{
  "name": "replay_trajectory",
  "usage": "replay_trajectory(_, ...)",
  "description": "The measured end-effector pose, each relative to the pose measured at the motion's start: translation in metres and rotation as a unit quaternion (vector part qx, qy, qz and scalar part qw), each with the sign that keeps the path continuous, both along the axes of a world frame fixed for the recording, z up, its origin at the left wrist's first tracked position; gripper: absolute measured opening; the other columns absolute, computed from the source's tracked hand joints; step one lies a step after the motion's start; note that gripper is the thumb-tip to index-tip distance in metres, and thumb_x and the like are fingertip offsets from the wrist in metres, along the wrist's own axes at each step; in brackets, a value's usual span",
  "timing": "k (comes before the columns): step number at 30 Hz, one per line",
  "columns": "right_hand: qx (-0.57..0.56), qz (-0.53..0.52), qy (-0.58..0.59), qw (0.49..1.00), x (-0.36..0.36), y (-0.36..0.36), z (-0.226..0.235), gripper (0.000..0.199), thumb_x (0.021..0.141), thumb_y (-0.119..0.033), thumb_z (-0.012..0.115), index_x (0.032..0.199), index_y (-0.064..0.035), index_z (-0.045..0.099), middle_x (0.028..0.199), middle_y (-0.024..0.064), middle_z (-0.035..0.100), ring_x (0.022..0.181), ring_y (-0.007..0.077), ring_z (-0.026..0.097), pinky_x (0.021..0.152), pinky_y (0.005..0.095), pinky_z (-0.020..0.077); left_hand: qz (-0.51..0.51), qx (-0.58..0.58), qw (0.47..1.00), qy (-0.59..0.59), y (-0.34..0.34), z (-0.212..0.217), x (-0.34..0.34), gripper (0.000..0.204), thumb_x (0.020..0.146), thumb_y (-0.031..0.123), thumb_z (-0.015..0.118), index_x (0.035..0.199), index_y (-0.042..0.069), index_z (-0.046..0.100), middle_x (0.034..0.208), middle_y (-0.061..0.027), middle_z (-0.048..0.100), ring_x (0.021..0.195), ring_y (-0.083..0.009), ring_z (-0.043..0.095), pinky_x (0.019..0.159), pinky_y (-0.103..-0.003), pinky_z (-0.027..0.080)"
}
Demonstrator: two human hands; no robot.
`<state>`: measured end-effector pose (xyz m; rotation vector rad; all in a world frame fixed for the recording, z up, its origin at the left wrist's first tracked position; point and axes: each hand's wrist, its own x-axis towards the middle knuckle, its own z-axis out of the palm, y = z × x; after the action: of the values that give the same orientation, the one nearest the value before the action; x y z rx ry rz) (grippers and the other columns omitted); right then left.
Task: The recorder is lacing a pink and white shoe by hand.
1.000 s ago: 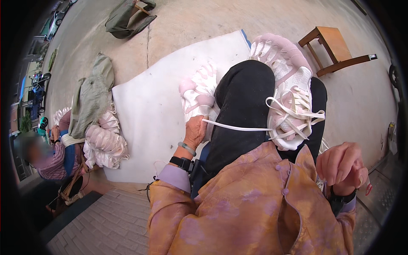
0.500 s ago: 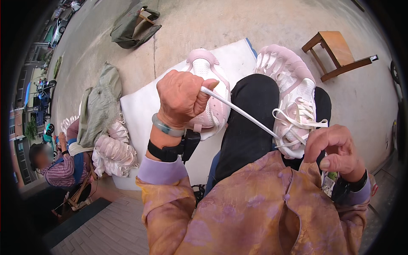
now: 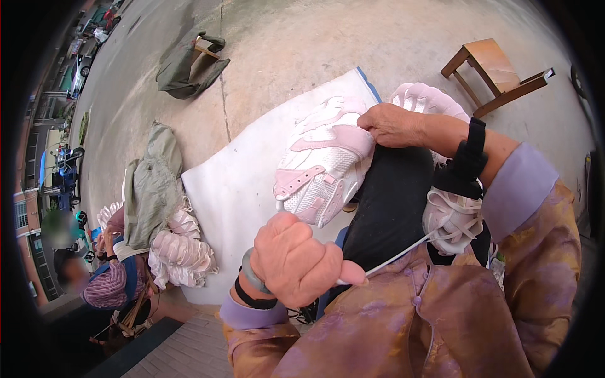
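My left hand (image 3: 299,258) is a closed fist around a white shoelace (image 3: 403,252), which runs taut to the right. The lace meets the near, laced end of a row of nested pink-and-white shoe uppers (image 3: 455,220) lying along my right leg. My right hand (image 3: 389,125) reaches across that row, its fingers closed on the far right edge of another pink-and-white shoe upper (image 3: 334,167). This upper lies tilted against my black-trousered knee (image 3: 394,208), its near end just above my left fist. My right forearm hides the middle of the row.
A white sheet (image 3: 227,183) is spread beneath. On the left, a seated person (image 3: 113,283) works beside bundled uppers (image 3: 179,255) and a grey-green cloth (image 3: 154,189). A wooden stool (image 3: 495,69) stands at far right, a cloth-draped one (image 3: 183,69) at far left.
My left hand came down toward my lap with the lace. My right hand went from beside the laced upper to the other upper, which has turned onto its side.
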<state>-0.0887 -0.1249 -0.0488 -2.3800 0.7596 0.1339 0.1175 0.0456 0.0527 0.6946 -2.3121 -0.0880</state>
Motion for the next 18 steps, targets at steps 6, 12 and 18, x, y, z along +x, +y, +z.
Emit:
replay_trajectory(6, 0.32, -0.21, -0.136, 0.914, 0.01, 0.034, 0.038, 0.028, 0.08, -0.009, 0.05, 0.105, 0.0023, 0.052, 0.084, 0.017, 0.054, 0.07, 0.0296, 0.057, 0.066, 0.0352, 0.0471, 0.008, 0.055, 0.998, 0.009, -0.001, -0.006, 0.007, 0.032, 0.074, 0.03, 0.071, 0.075, 0.001, 0.055, 0.058, -0.0008, 0.034, 0.046, -0.0172, 0.034, 0.043, -0.031, 0.027)
replay_trajectory(12, 0.263, -0.191, -0.314, 0.892, 0.001, 0.11, 0.112, 0.016, 0.083, -0.012, 0.053, 0.087, 0.0032, 0.049, 0.063, 0.0193, 0.048, 0.062, 0.0365, 0.052, 0.058, 0.0392, 0.043, 0.006, 0.09, 0.993, 0.07, -0.017, -0.001, -0.011, 0.017, 0.068, 0.008, 0.07, 0.068, 0.002, 0.054, 0.055, -0.0015, 0.036, 0.044, -0.0175, 0.034, 0.042, -0.031, 0.026)
replay_trajectory(18, 0.512, -0.137, -0.258, 0.808, -0.028, 0.131, 0.154, 0.013, 0.091, -0.012, 0.05, 0.087, 0.0008, 0.05, 0.059, 0.0149, 0.046, 0.051, 0.0273, 0.048, 0.048, 0.035, 0.0384, -0.065, 0.181, 0.981, 0.039, -0.023, 0.011, -0.01, 0.017, 0.074, 0.015, 0.062, 0.076, -0.002, 0.059, 0.062, -0.0065, 0.047, 0.052, -0.0195, 0.047, 0.049, -0.03, 0.036)
